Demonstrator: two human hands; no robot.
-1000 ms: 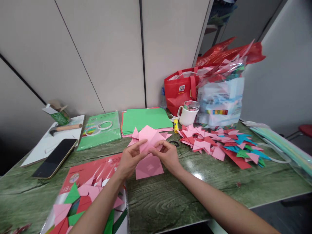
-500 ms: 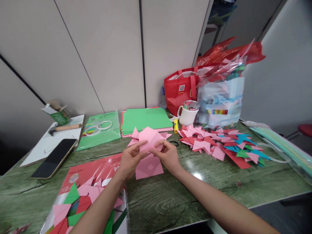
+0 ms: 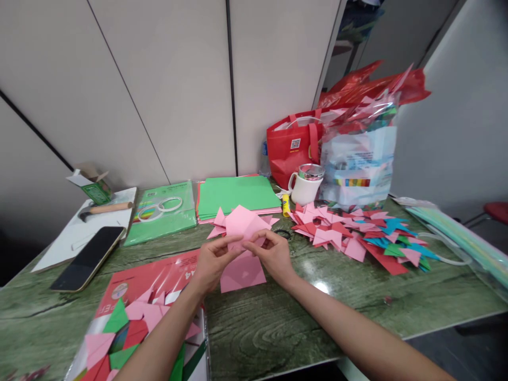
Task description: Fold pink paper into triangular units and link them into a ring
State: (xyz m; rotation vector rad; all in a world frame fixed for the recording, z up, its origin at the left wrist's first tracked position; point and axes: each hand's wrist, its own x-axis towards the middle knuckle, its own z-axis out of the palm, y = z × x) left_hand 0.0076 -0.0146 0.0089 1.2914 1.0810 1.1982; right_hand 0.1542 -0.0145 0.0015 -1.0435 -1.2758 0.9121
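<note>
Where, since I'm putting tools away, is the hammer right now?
In the head view, the hammer lies at the left on the white paper, between the small box behind it and the phone in front.

Two hands (image 3: 240, 256), one folded pink sheet (image 3: 241, 222) between them, one desk (image 3: 273, 323).
Singles: one phone (image 3: 88, 259), one hammer (image 3: 107, 208), one box (image 3: 95, 189), one mug (image 3: 306, 189), one glue stick (image 3: 286, 206), one bottle (image 3: 265, 159), one black band (image 3: 283, 231), one stool (image 3: 496, 211), one green pack (image 3: 182, 222), one red pack (image 3: 154, 267), one paper stack (image 3: 240, 193). Two white rings (image 3: 161, 208). Three bags: one tote (image 3: 288, 151), one printed bag (image 3: 353, 166), one glossy red bag (image 3: 410, 87). Folded pieces lie in two main heaps, one on the left (image 3: 133, 332), one on the right (image 3: 329, 233); they overlap too much to count singly. Below the hands is pink paper (image 3: 243, 278); whether one sheet or several, I cannot tell.
</note>
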